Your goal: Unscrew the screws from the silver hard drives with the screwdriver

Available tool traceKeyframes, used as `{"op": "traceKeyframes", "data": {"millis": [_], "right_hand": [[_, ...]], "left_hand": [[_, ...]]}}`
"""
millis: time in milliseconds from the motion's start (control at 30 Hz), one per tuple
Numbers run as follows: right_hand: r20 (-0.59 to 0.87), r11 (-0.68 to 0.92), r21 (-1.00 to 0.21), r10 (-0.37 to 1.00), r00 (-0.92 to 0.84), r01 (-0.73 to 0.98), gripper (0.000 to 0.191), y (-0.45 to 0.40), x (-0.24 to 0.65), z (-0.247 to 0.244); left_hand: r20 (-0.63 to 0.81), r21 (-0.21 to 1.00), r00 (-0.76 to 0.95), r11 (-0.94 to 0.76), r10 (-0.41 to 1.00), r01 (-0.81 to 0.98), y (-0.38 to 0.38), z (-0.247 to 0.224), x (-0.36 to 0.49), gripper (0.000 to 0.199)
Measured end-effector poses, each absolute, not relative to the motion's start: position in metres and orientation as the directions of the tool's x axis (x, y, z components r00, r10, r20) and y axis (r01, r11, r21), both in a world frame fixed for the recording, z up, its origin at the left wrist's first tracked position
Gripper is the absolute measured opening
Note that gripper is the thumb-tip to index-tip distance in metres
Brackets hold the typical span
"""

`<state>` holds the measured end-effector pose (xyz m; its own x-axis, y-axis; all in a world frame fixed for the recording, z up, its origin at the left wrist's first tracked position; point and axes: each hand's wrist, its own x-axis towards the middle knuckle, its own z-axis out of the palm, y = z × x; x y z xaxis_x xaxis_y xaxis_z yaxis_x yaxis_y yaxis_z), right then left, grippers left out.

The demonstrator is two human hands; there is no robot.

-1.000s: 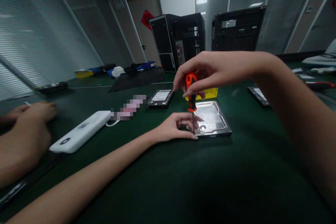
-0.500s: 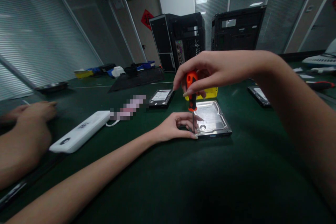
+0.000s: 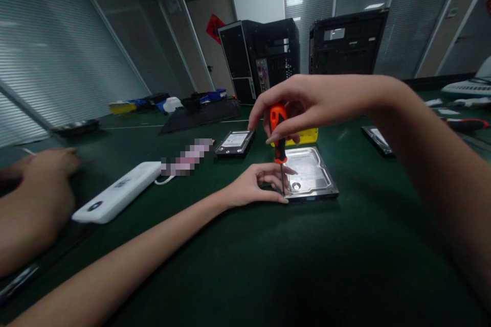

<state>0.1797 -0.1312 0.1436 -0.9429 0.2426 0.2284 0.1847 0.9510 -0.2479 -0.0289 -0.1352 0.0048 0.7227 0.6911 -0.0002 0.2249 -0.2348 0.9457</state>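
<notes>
A silver hard drive [image 3: 310, 176] lies flat on the dark green table. My left hand [image 3: 255, 184] grips its near left corner, thumb along the front edge and fingers reaching over the top. In my right hand [image 3: 291, 107] is an orange and black screwdriver [image 3: 280, 149], held nearly upright by the handle. Its thin shaft runs down to that same corner of the drive, beside my left fingertips. Whether the tip sits in a screw is too small to tell. Behind the drive a yellow object [image 3: 307, 136] is partly covered by my right hand.
A second hard drive [image 3: 235, 143] lies behind to the left, and another [image 3: 378, 140] to the right. A white power bank [image 3: 118, 193] rests left, near another person's hand [image 3: 49, 168]. Computer cases [image 3: 261, 61] stand at the back. Red-and-black handles [image 3: 468, 124] lie far right.
The screwdriver's handle has tilted very slightly left, with my right fingers shifting along with it. My left hand and the hard drive stay in place. The other person's hand moved slightly left.
</notes>
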Motion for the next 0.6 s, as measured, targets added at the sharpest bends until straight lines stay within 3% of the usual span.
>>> {"op": "traceKeyframes", "data": {"millis": [600], "right_hand": [[0.227,0.949,-0.278,0.216,-0.95,0.15,0.036,-0.1318,0.181,0.1436]], "left_hand": [[-0.01,0.946,0.711,-0.223,0.703,0.234,-0.1346,0.0052,-0.0296,0.054]]}}
